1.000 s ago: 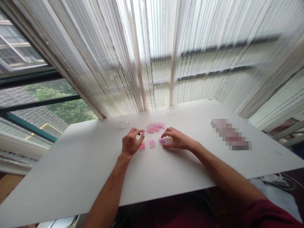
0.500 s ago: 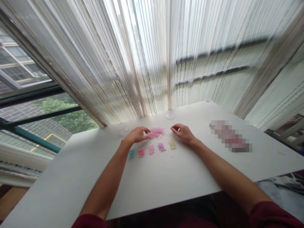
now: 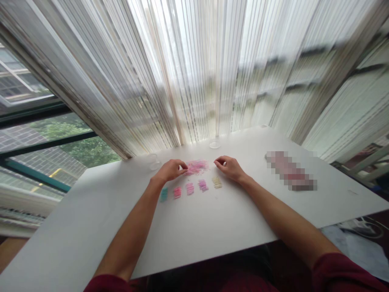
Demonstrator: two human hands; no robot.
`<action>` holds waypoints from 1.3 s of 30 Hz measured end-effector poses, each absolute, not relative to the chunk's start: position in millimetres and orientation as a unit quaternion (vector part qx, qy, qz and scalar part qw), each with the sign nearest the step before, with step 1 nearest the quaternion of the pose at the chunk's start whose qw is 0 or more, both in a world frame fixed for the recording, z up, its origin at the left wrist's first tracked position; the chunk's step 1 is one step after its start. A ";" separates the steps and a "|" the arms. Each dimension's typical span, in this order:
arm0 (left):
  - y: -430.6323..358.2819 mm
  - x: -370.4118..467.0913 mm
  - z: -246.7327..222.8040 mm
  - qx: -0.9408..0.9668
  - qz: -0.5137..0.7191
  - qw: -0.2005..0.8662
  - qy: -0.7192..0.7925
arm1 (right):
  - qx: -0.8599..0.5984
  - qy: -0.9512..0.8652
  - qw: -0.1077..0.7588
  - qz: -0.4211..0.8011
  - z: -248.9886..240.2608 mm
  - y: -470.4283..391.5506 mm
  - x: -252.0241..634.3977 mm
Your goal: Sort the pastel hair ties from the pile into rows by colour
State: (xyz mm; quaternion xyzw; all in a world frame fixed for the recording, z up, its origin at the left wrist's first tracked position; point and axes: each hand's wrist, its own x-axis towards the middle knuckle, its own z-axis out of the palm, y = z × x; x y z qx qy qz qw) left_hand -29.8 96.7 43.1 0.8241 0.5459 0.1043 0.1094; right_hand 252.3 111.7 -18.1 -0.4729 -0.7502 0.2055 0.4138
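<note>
A loose heap of small pink and purple pieces (image 3: 197,166) lies on the white table (image 3: 182,231). My left hand (image 3: 172,170) is at the heap's left edge, thumb and fingertips pinched together; what is between them is too small to make out. To the right of the heap, my right hand (image 3: 229,167) hovers with thumb and index finger curled together, its contents also too small to tell. Nearer to me runs a row of small groups: teal (image 3: 164,194), red-pink (image 3: 177,192), light pink (image 3: 190,188), purple (image 3: 203,185) and pale yellow (image 3: 217,182).
Two clear round dishes or lids stand near the back edge, one at the left (image 3: 154,164) and one at the centre (image 3: 214,144). A pixelated flat object (image 3: 290,171) lies on the right. Sheer striped curtains (image 3: 194,81) hang behind the table.
The view has shifted slightly. My left hand's fingers have closed from apart into a pinch at the heap's edge. My right hand stays beside the heap, still curled.
</note>
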 end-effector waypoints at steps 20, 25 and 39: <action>21.3 -4.0 16.4 0.693 0.394 0.356 0.488 | -0.275 -0.840 0.430 0.182 9.0 55.4 215.3; 16.6 -0.1 22.6 0.727 0.381 0.330 0.466 | -0.260 -0.842 0.415 0.226 8.4 48.1 208.7; 14.3 5.7 15.6 0.740 0.371 0.313 0.465 | -0.289 -0.785 0.403 0.371 15.7 44.2 209.7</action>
